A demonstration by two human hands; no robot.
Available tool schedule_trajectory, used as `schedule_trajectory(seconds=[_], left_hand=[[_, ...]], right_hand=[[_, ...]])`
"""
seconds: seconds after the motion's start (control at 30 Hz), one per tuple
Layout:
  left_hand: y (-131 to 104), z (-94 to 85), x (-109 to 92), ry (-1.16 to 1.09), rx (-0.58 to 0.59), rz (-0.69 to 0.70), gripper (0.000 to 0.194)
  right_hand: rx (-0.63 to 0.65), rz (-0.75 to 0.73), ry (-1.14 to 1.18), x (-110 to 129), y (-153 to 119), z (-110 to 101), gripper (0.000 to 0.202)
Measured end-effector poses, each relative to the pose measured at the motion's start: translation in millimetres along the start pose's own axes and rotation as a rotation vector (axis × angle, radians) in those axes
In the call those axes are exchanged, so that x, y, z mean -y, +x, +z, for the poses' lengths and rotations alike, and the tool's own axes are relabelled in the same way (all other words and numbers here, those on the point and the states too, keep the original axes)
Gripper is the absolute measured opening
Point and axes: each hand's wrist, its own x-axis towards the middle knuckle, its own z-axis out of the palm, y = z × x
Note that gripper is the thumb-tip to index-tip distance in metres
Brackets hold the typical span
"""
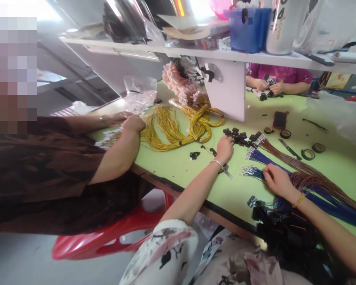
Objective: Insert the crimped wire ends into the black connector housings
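My left hand reaches to a pile of small black plastic connector housings, its fingers curled down on one at the near edge. My right hand is closed at the tips of a bundle of blue wires with silvery metal terminals. Another blue bundle lies just beyond it. Brown wires with pale terminal ends stretch to the right. By my lap, below the right hand, there is a heap of black connectors on wires.
At the left a co-worker's hands work beside yellow wire bundles. Across the table another person's hands handle small parts. Tape rolls and a knife lie at the right. A shelf overhangs the green table.
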Motion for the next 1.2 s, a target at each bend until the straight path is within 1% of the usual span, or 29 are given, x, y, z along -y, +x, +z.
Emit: schedule_trajectory(seconds=[0.1, 0.23, 0.33, 0.4, 0.47, 0.53, 0.6, 0.67, 0.77, 0.9, 0.97, 1.2], left_hand=[[-5, 2.0, -2, 0.048, 0.021, -0.001, 0.012], [-20, 0.0, -10, 0.047, 0.094, -0.017, 0.007], [-32, -2.9, -15, -0.084, 0.08, -0.024, 0.021], [-41, -5.0, -20, -0.282, 0.041, -0.069, 0.029], [-53, -7.0, -25, -0.573, 0.045, -0.165, 0.029], [-67, -8.7, -32, -0.888, 0.116, -0.282, 0.026], [-82, -9.7, -41, -1.144, 0.238, -0.396, 0.023], [-96, -9.6, -48, -1.319, 0.347, -0.479, 0.024], [-112, -7.6, -55, -1.487, 0.418, -0.523, 0.025], [-120, -4.1, -57, -1.61, 0.473, -0.514, 0.024], [-121, -2.7, -57, -1.644, 0.482, -0.508, 0.024], [-126, 1.8, -56, -1.667, 0.517, -0.482, 0.027]], right_hand=[[-0.014, 0.011, 0.175, -1, 2, -1, 0.013], [-0.006, 0.026, 0.338, 1, 8, -1, 0.014], [0.028, 0.027, 0.41, 5, 13, 0, 0.014], [0.041, 0.023, 0.442, 9, 16, -1, 0.013], [0.04, 0.016, 0.471, 12, 18, -2, 0.012], [0.039, 0.012, 0.511, 16, 19, -4, 0.012], [0.039, 0.013, 0.55, 19, 20, -6, 0.013], [0.03, 0.016, 0.569, 21, 19, -7, 0.012], [-0.016, 0.01, 0.549, 23, 17, -7, 0.01], [-0.093, -0.007, 0.456, 23, 13, -3, 0.012], [-0.109, -0.01, 0.405, 23, 12, -2, 0.014], [-0.081, 0.013, 0.307, 20, 12, 0, 0.014]])
